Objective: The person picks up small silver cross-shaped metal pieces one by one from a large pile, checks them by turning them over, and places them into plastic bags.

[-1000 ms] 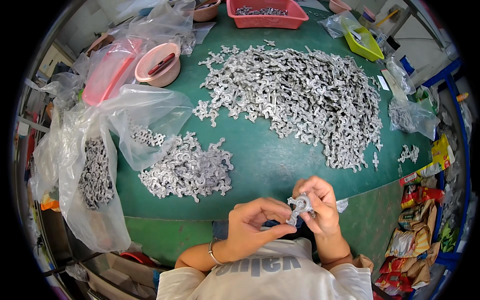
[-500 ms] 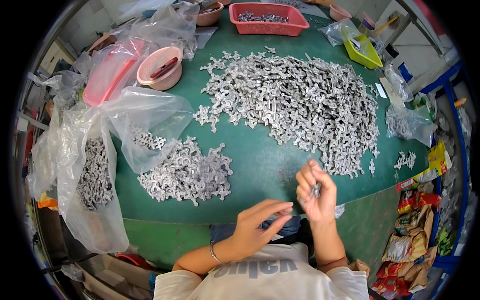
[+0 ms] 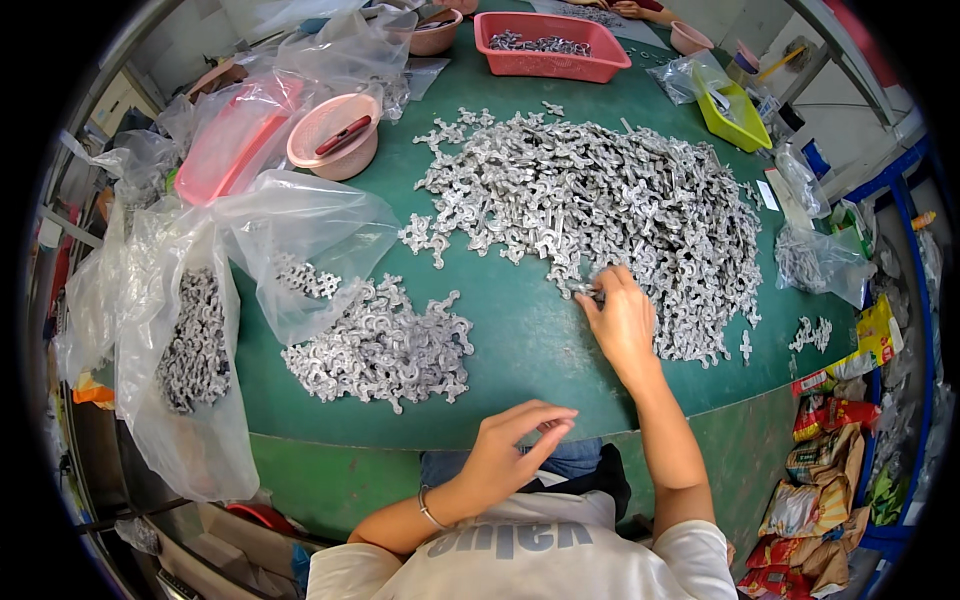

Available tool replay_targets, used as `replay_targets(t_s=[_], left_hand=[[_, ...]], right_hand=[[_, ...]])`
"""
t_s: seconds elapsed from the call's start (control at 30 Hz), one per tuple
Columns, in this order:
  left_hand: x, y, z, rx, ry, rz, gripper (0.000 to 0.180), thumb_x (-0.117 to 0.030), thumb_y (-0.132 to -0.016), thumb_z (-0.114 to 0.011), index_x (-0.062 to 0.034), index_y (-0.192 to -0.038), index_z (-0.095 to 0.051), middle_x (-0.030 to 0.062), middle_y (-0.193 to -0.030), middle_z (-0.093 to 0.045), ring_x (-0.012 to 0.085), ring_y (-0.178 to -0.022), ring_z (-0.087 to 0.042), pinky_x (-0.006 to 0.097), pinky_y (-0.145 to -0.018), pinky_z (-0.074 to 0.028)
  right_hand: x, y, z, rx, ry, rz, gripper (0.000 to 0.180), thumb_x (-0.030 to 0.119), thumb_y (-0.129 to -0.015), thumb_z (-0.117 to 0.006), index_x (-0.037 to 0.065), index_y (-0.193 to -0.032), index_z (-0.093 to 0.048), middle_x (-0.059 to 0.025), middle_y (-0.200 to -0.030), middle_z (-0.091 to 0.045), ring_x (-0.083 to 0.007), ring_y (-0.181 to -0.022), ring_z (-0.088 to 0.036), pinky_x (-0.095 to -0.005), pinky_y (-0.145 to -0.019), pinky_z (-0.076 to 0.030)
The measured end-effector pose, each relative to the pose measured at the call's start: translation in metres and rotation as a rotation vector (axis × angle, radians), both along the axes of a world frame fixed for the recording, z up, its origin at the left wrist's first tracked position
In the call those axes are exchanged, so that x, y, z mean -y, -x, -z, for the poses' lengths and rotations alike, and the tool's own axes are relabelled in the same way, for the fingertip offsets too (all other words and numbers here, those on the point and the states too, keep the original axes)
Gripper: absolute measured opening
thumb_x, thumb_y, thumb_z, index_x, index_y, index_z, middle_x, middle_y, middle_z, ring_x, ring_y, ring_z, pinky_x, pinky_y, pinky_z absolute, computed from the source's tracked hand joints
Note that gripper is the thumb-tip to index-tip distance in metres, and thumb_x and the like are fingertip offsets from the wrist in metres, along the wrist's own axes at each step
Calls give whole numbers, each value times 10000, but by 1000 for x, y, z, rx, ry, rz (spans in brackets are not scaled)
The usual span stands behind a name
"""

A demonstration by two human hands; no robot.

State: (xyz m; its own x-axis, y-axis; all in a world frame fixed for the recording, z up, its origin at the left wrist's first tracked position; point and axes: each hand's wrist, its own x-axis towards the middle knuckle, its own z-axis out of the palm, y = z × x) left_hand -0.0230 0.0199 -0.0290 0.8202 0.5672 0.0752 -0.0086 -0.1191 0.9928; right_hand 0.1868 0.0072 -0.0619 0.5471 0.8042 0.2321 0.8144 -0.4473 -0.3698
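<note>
A large heap of small silvery metal castings (image 3: pixel 600 190) with curved, lobed arms spreads over the green table (image 3: pixel 520 330). At its near edge, my right hand (image 3: pixel 625 318) reaches in palm down, thumb and fingertips pinched on a small metal casting (image 3: pixel 590 291). Part of that piece is hidden by the fingers. My left hand (image 3: pixel 515 445) hovers at the table's front edge, fingers bent and thumb apart, nothing visible in it. A smaller pile of the same castings (image 3: pixel 390 345) lies to the left.
Left of the small pile is a clear plastic bag (image 3: pixel 180 450) holding more castings. Behind stand a pink bowl (image 3: pixel 305 150) with a red-handled tool, a red basin (image 3: pixel 552 60) of parts and a yellow-green basket (image 3: pixel 735 120). Another person's hands (image 3: pixel 628 8) show at the far edge.
My right hand has moved forward from near my body to the large heap's near edge, turning palm down. My left hand has barely moved. Another person's hands show more at the far edge.
</note>
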Motion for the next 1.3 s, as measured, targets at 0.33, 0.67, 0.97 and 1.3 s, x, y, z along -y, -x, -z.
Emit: replay_targets(t_s=[0.33,0.67,0.97,1.3], left_hand=[[-9,-3,3,5,123,-46,155,25,-816,-537,38,-949,-614,104,-832,-618,140,-771,-599,235,-688,-468],[-13,-12,0,132,317,-118,376,56,-797,-559,28,-1165,-491,96,-967,-559,133,-834,-565,243,-740,-468],[-25,-11,-16,249,388,-55,247,98,-772,-567,83,-1018,-573,147,-1040,-510,182,-879,-573,260,-701,-531],[-23,-7,-22,254,420,-35,176,66,-809,-540,94,-978,-580,165,-967,-555,206,-756,-613,273,-665,-536]], right_hand=[[28,4,-9,-148,-332,78,179,90,-720,-675,-43,-808,-594,-189,-714,-599,-326,-596,-573,-359,-551,-441],[56,34,-39,-1372,-371,-151,161,36,-825,-573,-55,-956,-555,-103,-724,-627,-92,-473,-518,-199,-424,-402],[70,55,-70,-1471,-299,-279,213,7,-814,-577,-47,-1018,-545,-118,-796,-633,-88,-504,-520,-196,-455,-408],[79,70,-75,-957,-468,-163,85,-1,-798,-582,-42,-871,-594,-90,-687,-634,-86,-528,-544,-192,-477,-423]])
